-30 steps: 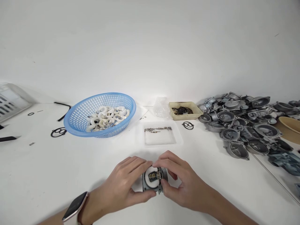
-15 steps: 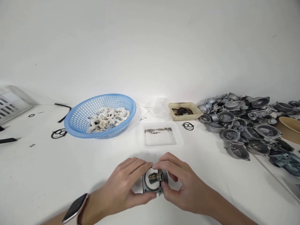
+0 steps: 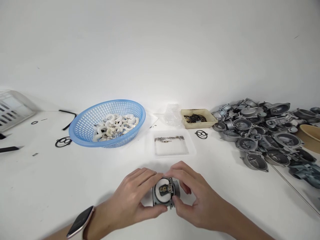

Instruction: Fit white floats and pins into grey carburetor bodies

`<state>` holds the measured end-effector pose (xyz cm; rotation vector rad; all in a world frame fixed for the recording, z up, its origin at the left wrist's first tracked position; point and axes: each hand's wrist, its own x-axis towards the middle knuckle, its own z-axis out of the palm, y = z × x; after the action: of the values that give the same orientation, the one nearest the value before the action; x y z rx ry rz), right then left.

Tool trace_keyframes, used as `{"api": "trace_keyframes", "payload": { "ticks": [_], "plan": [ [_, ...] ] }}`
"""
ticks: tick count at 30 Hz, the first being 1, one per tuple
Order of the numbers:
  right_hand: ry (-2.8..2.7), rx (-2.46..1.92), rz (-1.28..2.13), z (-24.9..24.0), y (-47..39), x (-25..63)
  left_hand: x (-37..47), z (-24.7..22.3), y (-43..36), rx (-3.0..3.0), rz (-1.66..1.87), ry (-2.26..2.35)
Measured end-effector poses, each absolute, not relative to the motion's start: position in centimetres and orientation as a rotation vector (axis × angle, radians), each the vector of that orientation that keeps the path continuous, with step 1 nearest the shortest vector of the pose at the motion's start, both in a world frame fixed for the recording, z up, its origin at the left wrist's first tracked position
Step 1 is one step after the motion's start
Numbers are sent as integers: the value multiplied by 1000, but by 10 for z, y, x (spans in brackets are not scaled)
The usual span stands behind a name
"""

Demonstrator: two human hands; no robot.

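Observation:
Low in the middle of the head view, a grey metal carburetor body (image 3: pixel 177 189) rests on the table between my hands. Its open side faces up, showing a white float (image 3: pixel 164 199) and brass jets (image 3: pixel 163 189) within a dark rim. My left hand (image 3: pixel 136 193) grips its left side, fingers along the far edge and thumb at the near edge. Curled round the right side is my right hand (image 3: pixel 200 196), with its index fingertip at the top of the rim and its thumb by the float's hinge end. Any small part under the right fingertips is hidden.
Behind stands a shallow clear tray (image 3: pixel 172 154) of small pins. A blue basket (image 3: pixel 82 141) holds white floats; a yellowish tray (image 3: pixel 200 125) holds black gaskets. Carburetor bodies (image 3: pixel 252 143) are heaped at right beside a tan bowl (image 3: pixel 311 136). A loose gasket (image 3: pixel 201 134) lies nearby.
My right index fingertip has shifted slightly from over the float up to the rim's far edge. The left hand keeps its grip, and the carburetor has hardly moved.

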<state>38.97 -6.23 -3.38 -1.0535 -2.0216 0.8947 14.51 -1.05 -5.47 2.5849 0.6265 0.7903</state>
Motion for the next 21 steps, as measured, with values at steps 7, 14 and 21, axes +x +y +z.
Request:
{"api": "trace_keyframes", "payload": {
  "ticks": [7, 14, 21],
  "plan": [
    [-1984, -1084, 863, -36, -62, 387, 145, -56, -10, 2601, 777, 635],
    [-1996, -1107, 1024, -31, -62, 389, 145, -55, -10, 2606, 797, 636],
    [-1933, -1150, 988, -35, -64, 389, 145, -55, -10, 2623, 779, 640]
  ]
}}
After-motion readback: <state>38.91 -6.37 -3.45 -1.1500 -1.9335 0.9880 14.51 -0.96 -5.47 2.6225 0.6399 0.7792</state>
